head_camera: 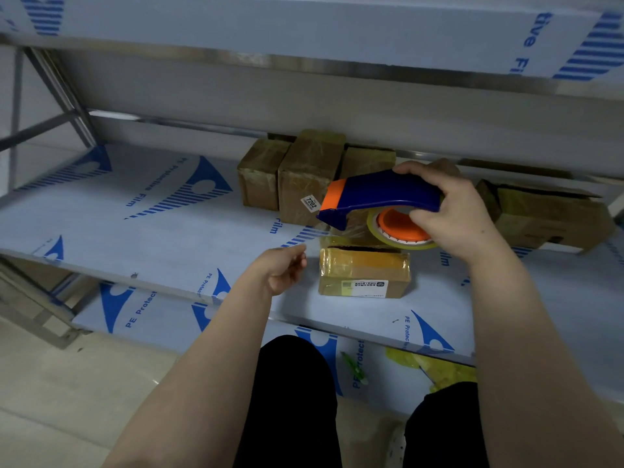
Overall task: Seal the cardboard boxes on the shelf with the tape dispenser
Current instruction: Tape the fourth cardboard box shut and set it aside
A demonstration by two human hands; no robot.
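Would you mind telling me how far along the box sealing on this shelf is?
Done: the three back boxes look glossy with tape. In hand: the right hand grips the tape dispenser over the small front box, whose top seam shows a gap, while the left hand pinches a clear tape strip drawn from the dispenser. Left: the box at right, with its flaps apparently open.

There's the small taped box (364, 273) lying flat at the shelf (169, 231) front, label facing out. Just above it, the blue-and-orange tape dispenser (381, 197), clear tape (322, 236) stretched leftward. Behind it three wrapped boxes (310, 177) stand upright; to its right lies an open-flapped box (547, 214).
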